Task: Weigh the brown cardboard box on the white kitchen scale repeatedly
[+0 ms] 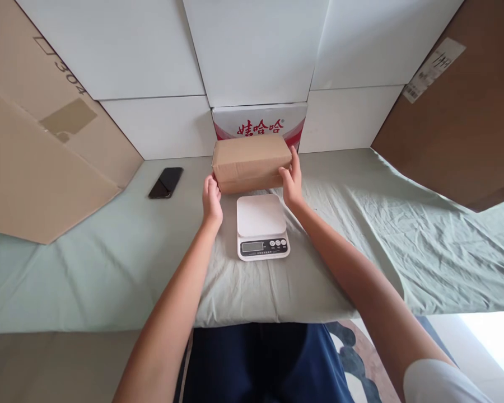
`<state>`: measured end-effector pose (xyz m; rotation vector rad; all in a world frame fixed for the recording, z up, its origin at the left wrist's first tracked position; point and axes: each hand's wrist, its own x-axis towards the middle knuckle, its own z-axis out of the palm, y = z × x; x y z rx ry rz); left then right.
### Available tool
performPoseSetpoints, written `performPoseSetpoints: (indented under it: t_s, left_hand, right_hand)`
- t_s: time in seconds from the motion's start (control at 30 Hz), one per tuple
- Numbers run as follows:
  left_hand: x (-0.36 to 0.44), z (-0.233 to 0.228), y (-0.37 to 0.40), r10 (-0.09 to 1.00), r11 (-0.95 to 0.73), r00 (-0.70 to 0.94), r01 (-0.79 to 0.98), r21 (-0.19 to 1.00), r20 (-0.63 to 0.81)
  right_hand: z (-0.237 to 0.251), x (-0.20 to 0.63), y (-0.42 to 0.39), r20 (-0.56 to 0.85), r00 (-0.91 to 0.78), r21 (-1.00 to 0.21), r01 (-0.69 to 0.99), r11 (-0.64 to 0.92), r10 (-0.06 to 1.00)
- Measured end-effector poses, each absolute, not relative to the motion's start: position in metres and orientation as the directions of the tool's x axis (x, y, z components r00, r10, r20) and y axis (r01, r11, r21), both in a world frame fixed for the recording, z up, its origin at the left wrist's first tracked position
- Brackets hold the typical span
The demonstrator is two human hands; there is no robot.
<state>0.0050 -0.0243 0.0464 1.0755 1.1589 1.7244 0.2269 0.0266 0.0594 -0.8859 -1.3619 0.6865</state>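
Pale green cloth (109, 263) covers the desk in front of me, creased and rumpled most on the right side and smoother on the left, with its near edge folding down toward my lap. White panels (252, 50) line the back of the space like a wall, and large sheets of brown cardboard lean in at both sides: the left sheet (37, 140) carries printed digits and a patch of tape, the right sheet (466, 123) a white label.

My left hand (212, 201) presses against the left end of a brown cardboard box (252, 162), and my right hand (292, 182) presses against its right end. The fingers of both hands are held together and flat on the box's sides, so the box is clamped between my palms. The box is near the back of the desk, just behind a white kitchen scale (261, 226) and just in front of a white and red carton (260, 120) with red lettering that stands against the panels. I cannot tell whether the box rests on the cloth or is lifted slightly.

The scale's platform is bare, its display and buttons facing me. A black phone (166, 182) lies flat on the cloth, well to the left of the box.
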Motion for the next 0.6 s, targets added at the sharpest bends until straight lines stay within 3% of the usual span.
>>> performPoseSetpoints:
  t_s: [0.2,0.4,0.6]
  left_hand:
    - [0.000,0.011,-0.005,0.918,-0.236,-0.360,-0.162,0.958,0.166]
    - [-0.005,0.013,-0.006,0.934,-0.201,-0.330,-0.163,0.966,0.138]
    - [-0.065,0.039,-0.016,0.859,-0.263,-0.490,-0.173,0.949,0.148]
  right_hand:
    - [0.032,0.229,0.030,0.533,0.097,-0.844,0.137,0.519,0.841]
    - [0.027,0.228,0.031,0.491,0.132,-0.871,0.084,0.484,0.861]
    - [0.048,0.295,0.062,0.339,0.479,-0.919,-0.015,0.394,0.810]
